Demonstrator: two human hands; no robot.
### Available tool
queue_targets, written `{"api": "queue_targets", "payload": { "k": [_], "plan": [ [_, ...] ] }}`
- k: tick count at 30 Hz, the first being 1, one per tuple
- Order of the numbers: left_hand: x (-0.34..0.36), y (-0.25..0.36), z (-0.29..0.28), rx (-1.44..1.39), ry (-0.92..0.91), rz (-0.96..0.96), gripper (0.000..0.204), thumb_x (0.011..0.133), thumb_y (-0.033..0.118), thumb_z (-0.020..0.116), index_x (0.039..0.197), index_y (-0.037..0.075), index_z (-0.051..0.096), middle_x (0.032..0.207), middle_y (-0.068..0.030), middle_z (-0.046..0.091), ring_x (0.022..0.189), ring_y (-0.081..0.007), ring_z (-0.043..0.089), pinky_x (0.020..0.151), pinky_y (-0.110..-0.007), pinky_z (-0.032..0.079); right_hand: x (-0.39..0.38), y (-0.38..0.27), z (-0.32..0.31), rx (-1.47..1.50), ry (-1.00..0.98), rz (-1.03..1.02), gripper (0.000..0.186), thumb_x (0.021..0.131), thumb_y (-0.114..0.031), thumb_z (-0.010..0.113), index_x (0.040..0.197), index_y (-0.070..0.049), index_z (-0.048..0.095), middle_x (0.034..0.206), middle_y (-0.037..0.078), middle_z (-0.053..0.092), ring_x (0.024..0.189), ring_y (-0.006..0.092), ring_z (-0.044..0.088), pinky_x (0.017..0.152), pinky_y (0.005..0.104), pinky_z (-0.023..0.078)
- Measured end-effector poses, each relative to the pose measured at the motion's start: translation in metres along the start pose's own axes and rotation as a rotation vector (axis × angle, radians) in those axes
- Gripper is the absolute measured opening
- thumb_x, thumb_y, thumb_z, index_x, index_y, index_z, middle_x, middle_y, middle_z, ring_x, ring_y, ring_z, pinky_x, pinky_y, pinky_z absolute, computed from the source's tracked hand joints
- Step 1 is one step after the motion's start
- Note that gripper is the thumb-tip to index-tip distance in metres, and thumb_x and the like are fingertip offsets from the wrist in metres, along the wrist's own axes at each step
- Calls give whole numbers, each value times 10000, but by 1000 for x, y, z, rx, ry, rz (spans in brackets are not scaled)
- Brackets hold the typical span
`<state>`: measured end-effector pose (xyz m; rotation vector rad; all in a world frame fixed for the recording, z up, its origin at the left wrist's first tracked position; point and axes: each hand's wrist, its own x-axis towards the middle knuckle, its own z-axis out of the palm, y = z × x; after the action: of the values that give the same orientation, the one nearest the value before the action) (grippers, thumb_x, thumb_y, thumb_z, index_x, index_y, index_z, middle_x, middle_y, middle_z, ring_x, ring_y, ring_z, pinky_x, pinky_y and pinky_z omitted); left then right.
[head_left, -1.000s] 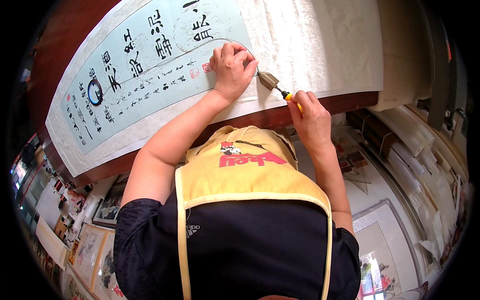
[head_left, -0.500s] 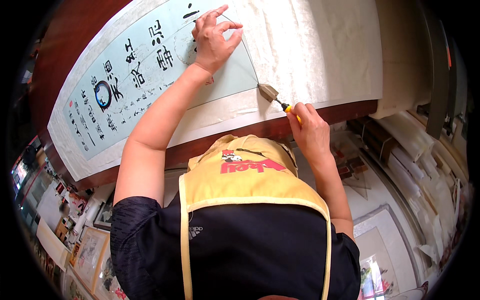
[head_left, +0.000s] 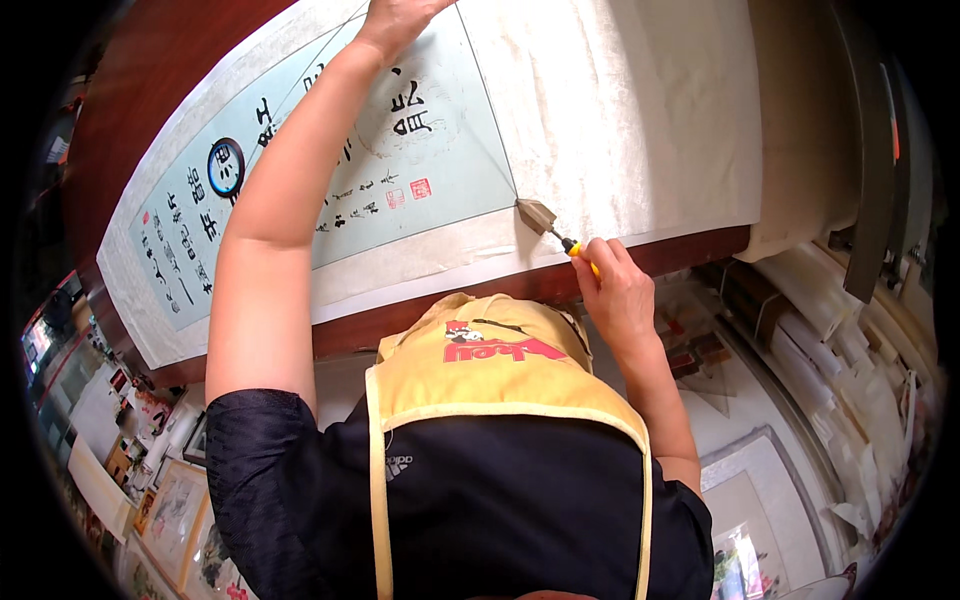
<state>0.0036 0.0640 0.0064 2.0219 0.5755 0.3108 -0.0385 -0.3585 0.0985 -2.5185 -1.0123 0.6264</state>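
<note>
My right hand (head_left: 619,278) grips a small pointed trowel (head_left: 538,216) by its yellow-and-black handle. The blade's tip rests at the near right corner of a pale blue calligraphy sheet (head_left: 450,195), which bears black brush characters and red seals and lies on white backing paper (head_left: 640,110). My left arm reaches across the sheet. My left hand (head_left: 398,22) is at the top edge, its fingers mostly cut off by the frame. A thin line, perhaps a thread, runs from the blade's tip up over the sheet. Its other end is hidden.
A round black-rimmed lens (head_left: 226,168) lies on the sheet's left part. The dark red table's edge (head_left: 560,272) runs in front of my yellow apron (head_left: 510,375). Paper rolls (head_left: 835,310) are stacked at right, and framed pictures (head_left: 175,510) stand at lower left.
My left hand has moved farther across the sheet, partly out of the picture. The view has shifted slightly. My right hand keeps the trowel's tip at the sheet's corner.
</note>
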Motion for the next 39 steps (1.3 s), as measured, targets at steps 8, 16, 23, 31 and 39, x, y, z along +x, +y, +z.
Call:
{"api": "queue_targets", "payload": {
  "k": [8,16,23,31,39],
  "plan": [
    [33,-57,-9,816,124,766,166,735,200,767,877,139,708,999,-127,629,1024,-346,565,877,-465,469,2,-1,-1,7,13,-24,133,930,-200,676,903,-114,579,823,61,584,644,314,627,525,413,510],
    [48,-45,7,537,320,329,209,730,260,801,868,130,712,969,-117,601,1020,-350,572,877,-467,488,1,0,1,7,2,-5,133,934,-203,674,913,-112,580,835,63,586,647,309,631,527,408,513],
    [41,-17,3,466,262,117,241,725,315,777,873,132,728,989,-95,614,1036,-317,577,888,-446,492,3,-1,0,11,-17,1,138,927,-183,681,903,-106,568,825,70,576,643,314,627,526,411,507],
    [41,-17,5,476,276,122,237,739,336,763,845,127,726,992,-97,614,1051,-319,576,907,-449,483,3,-1,1,18,-12,5,146,921,-172,687,901,-99,563,812,76,568,628,320,618,521,415,498],
    [38,-11,7,480,272,104,232,768,335,760,851,122,720,989,-91,623,1034,-304,589,893,-437,491,3,1,4,13,1,-6,142,921,-174,693,909,-101,572,804,74,565,613,315,606,514,407,490]
  ]
}}
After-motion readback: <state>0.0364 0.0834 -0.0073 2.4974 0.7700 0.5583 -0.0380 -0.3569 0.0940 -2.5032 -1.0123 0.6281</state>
